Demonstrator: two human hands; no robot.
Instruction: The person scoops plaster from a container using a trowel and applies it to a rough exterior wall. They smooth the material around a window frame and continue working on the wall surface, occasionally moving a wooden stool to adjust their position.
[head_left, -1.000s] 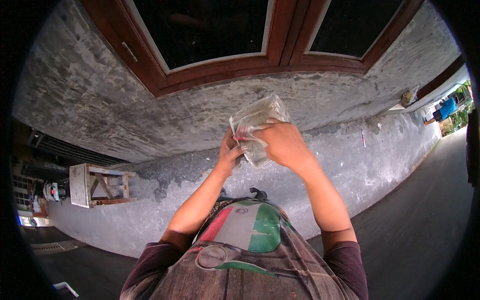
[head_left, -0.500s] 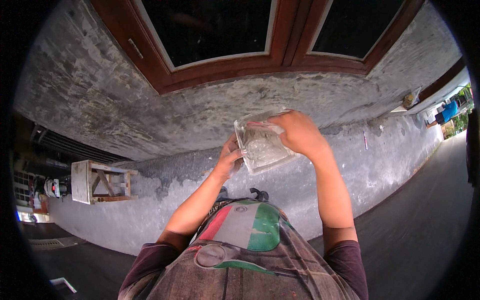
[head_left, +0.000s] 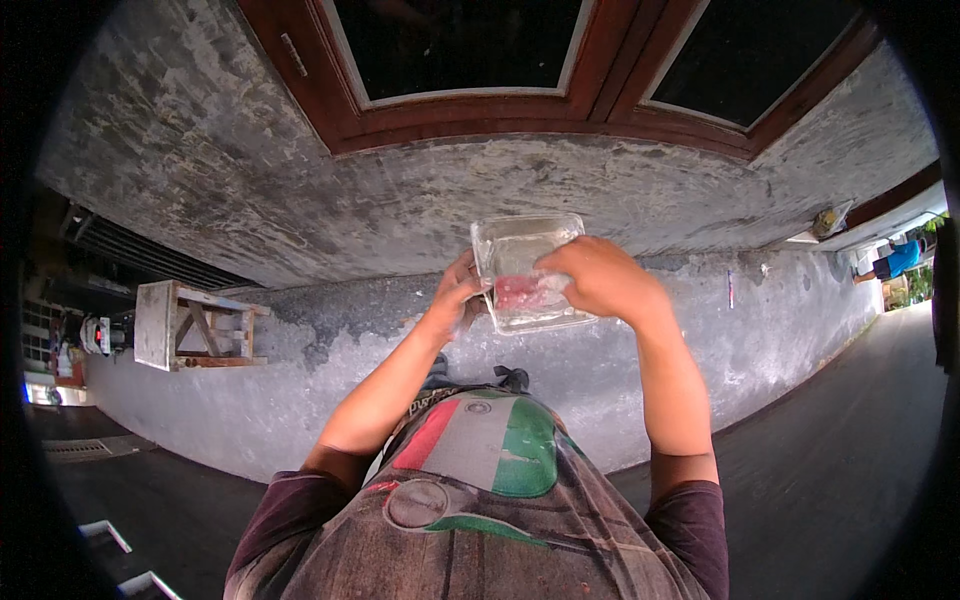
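Clear square tray (head_left: 520,262), glassy, pinkish patch showing through its lower half; held up at frame centre, against the grey wall (head_left: 300,200). Right hand (head_left: 598,280) clamped over its right edge, left hand (head_left: 455,300) gripping its left edge. Wooden stand (head_left: 190,325) at left. Brown window frame (head_left: 480,100) along top.
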